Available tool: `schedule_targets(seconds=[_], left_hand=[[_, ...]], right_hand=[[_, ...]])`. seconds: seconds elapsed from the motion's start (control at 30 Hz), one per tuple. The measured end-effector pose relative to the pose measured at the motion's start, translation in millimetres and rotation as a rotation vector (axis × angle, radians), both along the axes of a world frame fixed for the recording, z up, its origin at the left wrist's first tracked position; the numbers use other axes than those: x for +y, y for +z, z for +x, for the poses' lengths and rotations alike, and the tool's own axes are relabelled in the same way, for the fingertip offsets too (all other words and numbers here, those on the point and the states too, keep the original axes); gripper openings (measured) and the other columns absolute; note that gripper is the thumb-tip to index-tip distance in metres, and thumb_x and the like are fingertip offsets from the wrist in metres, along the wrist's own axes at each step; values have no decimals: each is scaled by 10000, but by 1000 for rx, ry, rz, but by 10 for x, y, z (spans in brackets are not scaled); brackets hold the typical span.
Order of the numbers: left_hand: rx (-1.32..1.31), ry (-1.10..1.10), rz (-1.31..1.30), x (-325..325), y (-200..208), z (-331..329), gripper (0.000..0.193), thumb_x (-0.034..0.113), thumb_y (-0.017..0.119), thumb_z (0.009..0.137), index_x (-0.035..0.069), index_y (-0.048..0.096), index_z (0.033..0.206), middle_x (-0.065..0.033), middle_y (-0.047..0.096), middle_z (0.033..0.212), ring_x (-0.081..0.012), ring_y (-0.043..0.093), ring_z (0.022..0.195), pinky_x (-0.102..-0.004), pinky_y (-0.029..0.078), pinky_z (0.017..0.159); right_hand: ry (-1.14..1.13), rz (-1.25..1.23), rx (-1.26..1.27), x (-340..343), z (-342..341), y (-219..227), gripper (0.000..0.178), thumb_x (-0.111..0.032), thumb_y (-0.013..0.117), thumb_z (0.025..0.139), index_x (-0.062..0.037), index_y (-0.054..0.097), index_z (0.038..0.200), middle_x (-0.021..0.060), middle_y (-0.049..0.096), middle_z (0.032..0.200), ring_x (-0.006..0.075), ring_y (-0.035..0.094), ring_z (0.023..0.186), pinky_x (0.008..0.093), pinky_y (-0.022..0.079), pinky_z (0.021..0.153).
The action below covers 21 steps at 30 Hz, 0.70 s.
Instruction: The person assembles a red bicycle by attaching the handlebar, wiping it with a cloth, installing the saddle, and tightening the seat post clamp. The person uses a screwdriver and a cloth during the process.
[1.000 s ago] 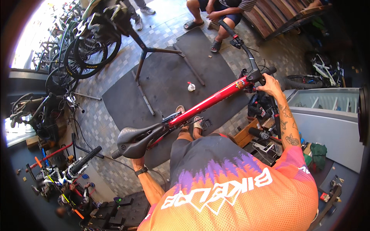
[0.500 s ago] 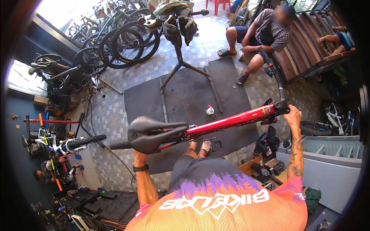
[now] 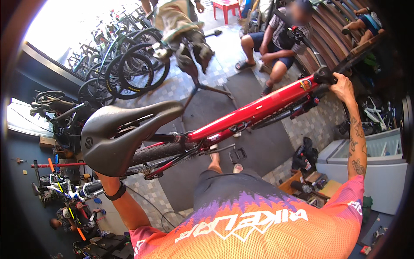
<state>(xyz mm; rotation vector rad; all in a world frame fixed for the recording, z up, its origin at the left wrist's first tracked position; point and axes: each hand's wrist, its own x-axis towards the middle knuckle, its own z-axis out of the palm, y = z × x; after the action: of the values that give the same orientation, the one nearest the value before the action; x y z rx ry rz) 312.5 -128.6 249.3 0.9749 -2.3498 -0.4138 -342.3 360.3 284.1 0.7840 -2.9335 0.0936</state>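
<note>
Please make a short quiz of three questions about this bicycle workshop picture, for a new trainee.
1. True or false: the right hand grips the front end of the red bicycle frame, near the handlebar.
2. Which colour is the saddle? A) white B) black C) brown
3. Fill the gap: the left hand is hidden under the ____, and only its wrist with a dark band shows.

Key
1. True.
2. B, black.
3. Saddle. The left fingers cannot be seen, so whether they are shut cannot be told.
</note>
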Motion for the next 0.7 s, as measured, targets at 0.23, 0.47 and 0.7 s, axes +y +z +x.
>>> schedule_targets(seconds=[0.23,0.47,0.7], left_hand=[[287,-82,67,-853,446,-406,370,146,849,850,13,747,1180,-114,768,1103,-222,721,994,-377,551,907],[431,-168,118,-1349,665,-928,388,109,846,849,4,741,1207,-113,771,1136,-211,728,1017,-363,555,932],[411,-225,-54,-1591,695,-1437,378,78,836,858,0,747,1216,-119,780,1146,-200,737,1016,-350,557,937]], right_hand=[[-112,-124,69,-647,-108,52,446,-319,797,768,-64,727,1127,232,754,1037,452,709,1059,498,542,864],[-110,-170,32,-988,-282,-33,398,-255,788,765,-86,741,1123,206,754,981,420,728,996,488,542,841],[-132,-270,-48,-1130,-619,-242,404,-235,777,767,-102,756,1149,199,768,986,385,749,969,467,547,841]])
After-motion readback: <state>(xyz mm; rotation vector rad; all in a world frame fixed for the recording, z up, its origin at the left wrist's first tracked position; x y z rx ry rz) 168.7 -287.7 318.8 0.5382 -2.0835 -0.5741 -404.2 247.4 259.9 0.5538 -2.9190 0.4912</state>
